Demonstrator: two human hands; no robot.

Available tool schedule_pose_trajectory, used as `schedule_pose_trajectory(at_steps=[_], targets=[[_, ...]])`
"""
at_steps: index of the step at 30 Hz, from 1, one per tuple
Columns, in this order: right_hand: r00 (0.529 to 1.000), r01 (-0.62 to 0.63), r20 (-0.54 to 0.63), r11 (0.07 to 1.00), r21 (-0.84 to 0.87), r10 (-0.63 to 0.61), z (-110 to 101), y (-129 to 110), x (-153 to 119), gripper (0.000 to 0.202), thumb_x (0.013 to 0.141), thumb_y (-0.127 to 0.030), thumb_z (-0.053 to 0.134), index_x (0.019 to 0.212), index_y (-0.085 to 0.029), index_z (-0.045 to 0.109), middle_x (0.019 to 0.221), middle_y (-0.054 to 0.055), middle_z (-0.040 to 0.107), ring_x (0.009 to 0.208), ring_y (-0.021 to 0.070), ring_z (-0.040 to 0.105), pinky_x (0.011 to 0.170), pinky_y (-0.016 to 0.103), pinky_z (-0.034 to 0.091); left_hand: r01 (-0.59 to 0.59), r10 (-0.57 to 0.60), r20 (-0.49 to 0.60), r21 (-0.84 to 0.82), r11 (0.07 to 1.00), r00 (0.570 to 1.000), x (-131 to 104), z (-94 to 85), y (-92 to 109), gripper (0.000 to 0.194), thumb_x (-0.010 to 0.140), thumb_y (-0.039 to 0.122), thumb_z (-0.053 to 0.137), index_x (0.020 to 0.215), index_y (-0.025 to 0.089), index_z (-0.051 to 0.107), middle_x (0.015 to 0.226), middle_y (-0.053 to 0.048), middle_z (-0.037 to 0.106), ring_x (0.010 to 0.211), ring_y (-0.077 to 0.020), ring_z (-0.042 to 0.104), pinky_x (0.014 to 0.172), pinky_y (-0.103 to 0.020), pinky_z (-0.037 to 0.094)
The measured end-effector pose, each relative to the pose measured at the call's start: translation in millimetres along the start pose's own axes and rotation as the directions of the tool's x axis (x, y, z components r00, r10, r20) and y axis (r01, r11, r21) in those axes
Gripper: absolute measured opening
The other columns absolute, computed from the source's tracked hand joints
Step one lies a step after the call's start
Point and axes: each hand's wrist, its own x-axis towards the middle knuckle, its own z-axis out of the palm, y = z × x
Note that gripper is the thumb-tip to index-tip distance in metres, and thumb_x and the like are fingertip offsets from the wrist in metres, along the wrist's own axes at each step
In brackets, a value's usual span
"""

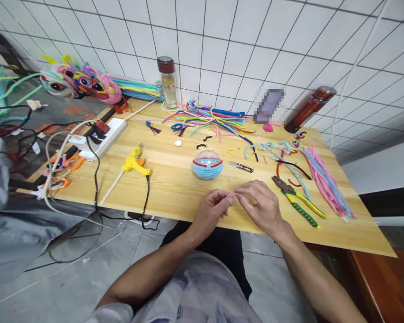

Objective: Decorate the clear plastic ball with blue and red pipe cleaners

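My left hand [212,209] and my right hand [261,204] meet over the front edge of the wooden table [175,188]. Their fingertips pinch a small pink piece of pipe cleaner [231,195] between them. Just beyond the hands sits a round ball [208,165] wrapped in light blue pipe cleaner with a red band and a clear top. Small snips [241,167] lie right of the ball. Pliers with yellow-green handles [298,202] lie to the right of my right hand.
A yellow glue gun [134,161] with a black cord lies left of the ball, near a white power strip [99,139]. Loose pipe cleaners [212,117] cover the back; pink strands [325,181] lie right. Two bottles [169,82] [308,109] and colourful masks [82,83] stand by the tiled wall.
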Motion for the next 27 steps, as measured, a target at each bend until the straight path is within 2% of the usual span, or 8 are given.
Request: schedule_pose_trajectory(at_steps=[8, 13, 16, 18, 21, 24, 27], targets=[[1.000, -0.028, 0.011, 1.000, -0.005, 0.028, 0.8, -1.7, -10.3, 0.013, 0.098, -0.012, 0.069, 0.101, -0.024, 0.073, 0.088, 0.005, 0.077, 0.080, 0.0209, 0.073, 0.072, 0.037, 0.056, -0.048, 0.048, -0.004, 0.028, 0.998, 0.999, -5.0, 0.1, 1.7, 0.034, 0.082, 0.048, 0.085, 0.090, 0.017, 0.074, 0.071, 0.003, 0.064, 0.058, -0.0070, 0.050, 0.054, -0.021, 0.041], [1.000, -0.014, 0.015, 0.999, -0.052, 0.015, -2.2, -6.0, -13.8, 0.013, 0.099, -0.012, 0.066, 0.100, -0.023, 0.072, 0.086, 0.005, 0.076, 0.078, 0.0205, 0.070, 0.071, 0.037, 0.053, -0.072, 0.074, -0.024, 0.055, 0.996, 0.997, -3.3, 3.7, 2.4, 0.033, 0.081, 0.048, 0.084, 0.083, 0.017, 0.074, 0.070, 0.002, 0.065, 0.057, -0.0073, 0.049, 0.055, -0.022, 0.043], [0.991, -0.124, 0.061, 0.990, 0.065, 0.120, -7.4, -8.7, -16.0, 0.011, 0.100, -0.018, 0.069, 0.108, -0.024, 0.071, 0.094, 0.006, 0.077, 0.086, 0.0211, 0.072, 0.076, 0.037, 0.057, -0.071, 0.075, -0.051, 0.070, 0.995, 0.996, -1.8, 5.6, 4.2, 0.033, 0.080, 0.049, 0.084, 0.079, 0.017, 0.074, 0.069, 0.002, 0.066, 0.055, -0.0072, 0.049, 0.055, -0.023, 0.043], [0.965, -0.251, 0.120, 0.953, 0.169, 0.233, -10.9, -9.8, -17.1, 0.013, 0.100, -0.025, 0.070, 0.114, -0.024, 0.070, 0.100, 0.006, 0.077, 0.092, 0.0214, 0.073, 0.081, 0.036, 0.059, -0.066, 0.072, -0.069, 0.085, 0.994, 0.995, -0.9, 6.8, 5.7, 0.033, 0.079, 0.049, 0.084, 0.079, 0.018, 0.074, 0.068, 0.002, 0.066, 0.055, -0.0073, 0.048, 0.055, -0.023, 0.043], [0.907, -0.414, 0.198, 0.873, 0.257, 0.371, -14.0, -10.4, -18.5, 0.008, 0.102, -0.029, 0.068, 0.107, -0.024, 0.071, 0.098, 0.004, 0.076, 0.091, 0.0199, 0.073, 0.082, 0.034, 0.059, -0.062, 0.072, -0.073, 0.129, 0.990, 0.995, 0.0, 8.7, 6.7, 0.032, 0.078, 0.049, 0.084, 0.078, 0.018, 0.075, 0.069, 0.001, 0.068, 0.056, -0.0082, 0.050, 0.056, -0.023, 0.045], [0.851, -0.521, 0.247, 0.802, 0.292, 0.463, -14.4, -10.3, -19.9, 0.011, 0.102, -0.031, 0.067, 0.095, -0.024, 0.071, 0.091, 0.002, 0.075, 0.086, 0.0185, 0.072, 0.077, 0.031, 0.057, -0.058, 0.071, -0.063, 0.179, 0.982, 0.996, 0.5, 9.1, 4.8, 0.030, 0.078, 0.048, 0.084, 0.077, 0.018, 0.077, 0.072, 0.000, 0.071, 0.059, -0.0095, 0.052, 0.058, -0.024, 0.046], [0.806, -0.591, 0.278, 0.729, 0.345, 0.522, -14.3, -10.4, -22.1, 0.016, 0.101, -0.035, 0.067, 0.091, -0.023, 0.071, 0.089, 0.002, 0.076, 0.084, 0.0183, 0.071, 0.077, 0.031, 0.056, -0.058, 0.067, -0.042, 0.183, 0.981, 0.997, 1.0, 7.6, 1.4, 0.030, 0.079, 0.048, 0.085, 0.084, 0.018, 0.078, 0.075, -0.001, 0.072, 0.062, -0.0099, 0.054, 0.061, -0.024, 0.047]])
